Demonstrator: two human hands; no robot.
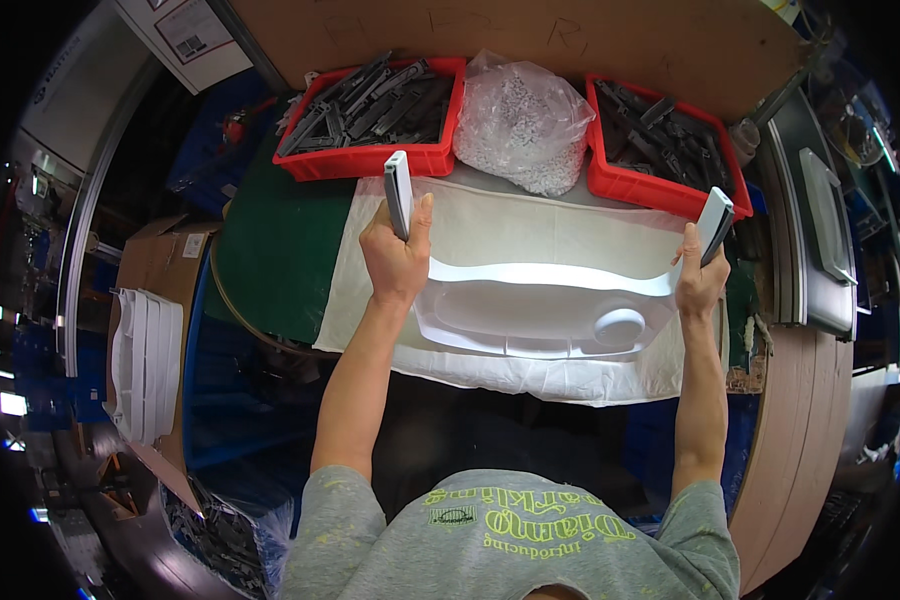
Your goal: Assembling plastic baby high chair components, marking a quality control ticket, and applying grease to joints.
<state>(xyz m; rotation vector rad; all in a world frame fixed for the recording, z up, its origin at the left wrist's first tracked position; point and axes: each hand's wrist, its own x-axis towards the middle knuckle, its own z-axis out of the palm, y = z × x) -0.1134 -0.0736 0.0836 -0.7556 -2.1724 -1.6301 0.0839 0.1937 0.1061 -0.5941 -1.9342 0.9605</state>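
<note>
A white plastic tray [530, 308] with a round recess near its right end is held up over a white cloth [390, 335]. Each end of it has an arm that points away from me. My left hand [394, 262] is closed around the left arm, where a grey plastic strip [400, 205] lies along the side. On the other arm, my right hand [701, 282] grips in the same way, with a dark grey strip [716, 240] along its outer side. My fingers hide the lower parts of both strips.
Behind the cloth stand a left red bin [370, 162] and a right red bin [660, 197] of dark grey plastic parts. Between them sits a clear bag [525, 120] of small white pieces. Stacked white trays [150, 365] stand in a cardboard box [160, 262] beside the green table [280, 240].
</note>
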